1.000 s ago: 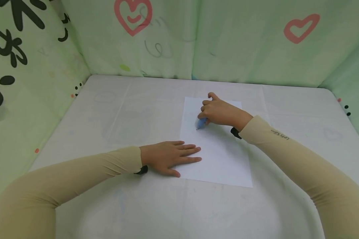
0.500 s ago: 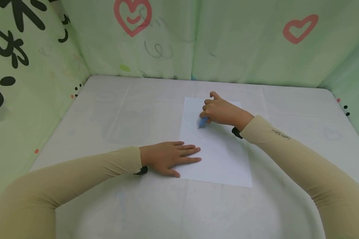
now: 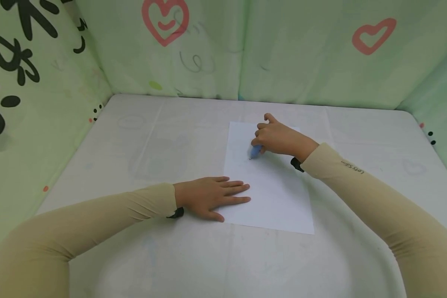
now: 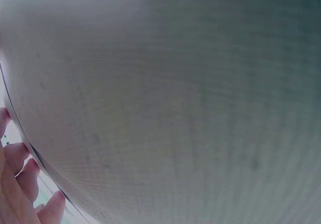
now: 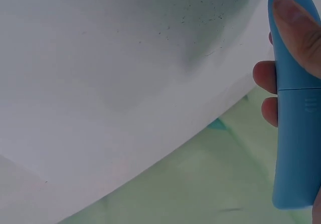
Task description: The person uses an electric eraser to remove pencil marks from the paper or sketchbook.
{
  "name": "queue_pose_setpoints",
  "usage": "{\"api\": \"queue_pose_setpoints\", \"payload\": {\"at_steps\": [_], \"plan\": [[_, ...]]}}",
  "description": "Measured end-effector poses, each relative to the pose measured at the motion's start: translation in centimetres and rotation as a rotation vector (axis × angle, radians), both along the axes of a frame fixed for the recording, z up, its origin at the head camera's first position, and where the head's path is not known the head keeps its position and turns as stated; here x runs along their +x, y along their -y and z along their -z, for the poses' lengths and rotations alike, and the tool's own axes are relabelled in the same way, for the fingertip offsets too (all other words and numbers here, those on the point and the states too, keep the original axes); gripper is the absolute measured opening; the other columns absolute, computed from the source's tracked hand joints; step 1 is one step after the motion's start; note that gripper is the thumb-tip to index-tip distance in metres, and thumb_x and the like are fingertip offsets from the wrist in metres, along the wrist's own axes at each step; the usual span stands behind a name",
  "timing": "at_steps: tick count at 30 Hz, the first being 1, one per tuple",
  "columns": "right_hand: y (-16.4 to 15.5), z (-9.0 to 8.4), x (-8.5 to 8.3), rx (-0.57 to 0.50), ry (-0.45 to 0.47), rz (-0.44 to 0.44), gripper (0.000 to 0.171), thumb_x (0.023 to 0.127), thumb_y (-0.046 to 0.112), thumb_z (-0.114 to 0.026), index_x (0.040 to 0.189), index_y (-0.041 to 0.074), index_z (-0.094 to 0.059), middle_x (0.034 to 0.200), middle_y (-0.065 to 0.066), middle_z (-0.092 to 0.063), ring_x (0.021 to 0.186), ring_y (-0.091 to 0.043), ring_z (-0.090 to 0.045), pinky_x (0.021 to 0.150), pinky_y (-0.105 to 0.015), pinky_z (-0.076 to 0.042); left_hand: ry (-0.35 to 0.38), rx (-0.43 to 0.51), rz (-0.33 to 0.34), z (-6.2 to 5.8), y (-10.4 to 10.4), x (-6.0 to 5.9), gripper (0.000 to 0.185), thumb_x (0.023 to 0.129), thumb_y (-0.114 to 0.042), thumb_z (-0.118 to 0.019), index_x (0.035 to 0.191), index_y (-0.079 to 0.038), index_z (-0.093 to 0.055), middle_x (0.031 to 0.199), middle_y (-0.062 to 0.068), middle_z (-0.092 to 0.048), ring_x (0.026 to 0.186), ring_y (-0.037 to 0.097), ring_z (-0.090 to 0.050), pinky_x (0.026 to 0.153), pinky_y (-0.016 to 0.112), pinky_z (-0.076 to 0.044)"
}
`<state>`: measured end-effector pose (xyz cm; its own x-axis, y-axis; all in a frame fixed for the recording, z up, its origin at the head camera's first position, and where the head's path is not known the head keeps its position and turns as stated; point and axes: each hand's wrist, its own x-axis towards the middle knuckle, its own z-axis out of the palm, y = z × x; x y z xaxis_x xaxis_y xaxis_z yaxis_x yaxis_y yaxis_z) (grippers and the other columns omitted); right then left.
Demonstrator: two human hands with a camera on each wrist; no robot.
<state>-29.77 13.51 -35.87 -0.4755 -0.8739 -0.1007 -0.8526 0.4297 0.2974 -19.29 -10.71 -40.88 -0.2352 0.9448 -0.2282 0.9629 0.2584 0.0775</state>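
**Pen on paper, one hand holding the sheet down**

The right hand (image 3: 279,138) is curled tight around a blue pen (image 3: 255,151), fingers bunched over the barrel so that only the lower end sticks out below the knuckles. The tip meets the sheet (image 3: 275,198) in its upper half, toward the left edge. Up close from the right wrist, the pen (image 5: 296,98) stands as a thick, smooth blue barrel with a seam across its middle; a thumb lies along its upper part and two fingertips (image 5: 266,76) show beside it, wrapped round from behind.

The left hand (image 3: 212,196) lies flat, fingers straight and close together, pointing right. Its fingertips and part of the palm rest on the lower left corner of the sheet, the heel on the table (image 3: 171,132). It holds nothing. The left wrist view shows little more than pale surface close up and a few fingertips (image 4: 20,184) at the lower left edge.

By count: one sheet, white and lying slightly askew near the middle of the table; one pen; two hands, both arms in beige sleeves (image 3: 376,207). The white table is walled on three sides by pale green padding (image 3: 301,49) printed with two red hearts (image 3: 165,18) and black marks at the left.
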Motion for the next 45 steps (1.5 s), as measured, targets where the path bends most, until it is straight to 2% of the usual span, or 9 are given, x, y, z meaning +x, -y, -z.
{"api": "queue_pose_setpoints", "payload": {"at_steps": [7, 15, 20, 28, 33, 37, 42, 45], "plan": [[-0.7, 0.0, 0.0, -0.016, -0.006, 0.012, 0.024, 0.07, 0.029, -0.077, 0.088, 0.016, -0.071, 0.077, -0.005, -0.07, 0.078, -0.021, -0.056, 0.091, -0.049, -0.034, 0.002, -0.015, -0.004, -0.2, 0.0, 0.1, 0.072, 0.094, -0.057, -0.036, 0.152, -0.02, -0.014, 0.159, 0.007, -0.011, 0.148, 0.02, -0.011, 0.119, 0.041, -0.019], [-1.0, 0.3, -0.3, -0.098, -0.007, 0.015, 0.023, 0.067, 0.027, -0.079, 0.085, 0.016, -0.07, 0.077, -0.004, -0.07, 0.078, -0.021, -0.056, 0.088, -0.049, -0.033, -0.006, -0.014, -0.003, -0.2, 0.0, 0.1, 0.072, 0.094, -0.057, -0.036, 0.152, -0.02, -0.014, 0.159, 0.007, -0.012, 0.148, 0.02, -0.012, 0.118, 0.041, -0.019], [-0.4, 0.5, -0.3, -0.071, -0.026, -0.01, 0.022, 0.069, 0.029, -0.078, 0.085, 0.017, -0.07, 0.075, -0.003, -0.07, 0.077, -0.021, -0.055, 0.089, -0.049, -0.034, -0.006, 0.0, 0.003, -0.1, 0.0, 0.1, 0.072, 0.094, -0.057, -0.036, 0.152, -0.019, -0.015, 0.159, 0.007, -0.013, 0.148, 0.021, -0.013, 0.118, 0.041, -0.02], [-0.5, 0.0, -0.2, -0.008, 0.009, 0.025, 0.022, 0.07, 0.029, -0.077, 0.088, 0.016, -0.071, 0.077, -0.004, -0.071, 0.078, -0.02, -0.056, 0.09, -0.049, -0.034, -0.011, -0.003, 0.002, -0.1, 0.0, 0.0, 0.072, 0.095, -0.057, -0.036, 0.152, -0.019, -0.015, 0.159, 0.007, -0.013, 0.148, 0.02, -0.013, 0.118, 0.041, -0.019], [-1.3, -0.1, -0.1, -0.022, 0.035, 0.06, 0.022, 0.07, 0.028, -0.078, 0.088, 0.017, -0.071, 0.077, -0.003, -0.07, 0.076, -0.019, -0.056, 0.088, -0.048, -0.033, -0.001, -0.001, 0.002, -0.3, -0.1, 0.0, 0.072, 0.095, -0.057, -0.036, 0.152, -0.019, -0.014, 0.159, 0.007, -0.012, 0.148, 0.021, -0.013, 0.118, 0.041, -0.019], [-2.7, -0.5, 0.7, -0.144, 0.081, 0.177, 0.025, 0.075, 0.027, -0.076, 0.096, 0.013, -0.07, 0.082, -0.003, -0.07, 0.078, -0.021, -0.059, 0.085, -0.048, -0.033, 0.031, -0.001, -0.003, -0.4, -0.2, -0.1, 0.072, 0.094, -0.056, -0.037, 0.152, -0.019, -0.014, 0.159, 0.007, -0.012, 0.148, 0.021, -0.012, 0.118, 0.042, -0.019], [-5.8, -1.9, 2.4, -0.295, 0.251, 0.485, 0.031, 0.092, 0.029, -0.06, 0.112, 0.006, -0.059, 0.092, -0.008, -0.068, 0.08, -0.022, -0.059, 0.077, -0.043, -0.039, 0.034, -0.012, -0.013, -0.4, -0.2, 0.1, 0.072, 0.094, -0.055, -0.038, 0.152, -0.02, -0.014, 0.159, 0.007, -0.011, 0.148, 0.02, -0.011, 0.119, 0.042, -0.018], [-8.7, -2.6, 3.1, -0.347, 0.376, 0.676, 0.039, 0.095, 0.036, -0.054, 0.118, 0.005, -0.049, 0.096, -0.014, -0.065, 0.078, -0.023, -0.056, 0.07, -0.04, -0.044, 0.017, -0.003, -0.008, -0.2, -0.1, 0.1, 0.072, 0.094, -0.056, -0.038, 0.152, -0.02, -0.014, 0.159, 0.007, -0.011, 0.148, 0.021, -0.011, 0.118, 0.042, -0.019]]}}
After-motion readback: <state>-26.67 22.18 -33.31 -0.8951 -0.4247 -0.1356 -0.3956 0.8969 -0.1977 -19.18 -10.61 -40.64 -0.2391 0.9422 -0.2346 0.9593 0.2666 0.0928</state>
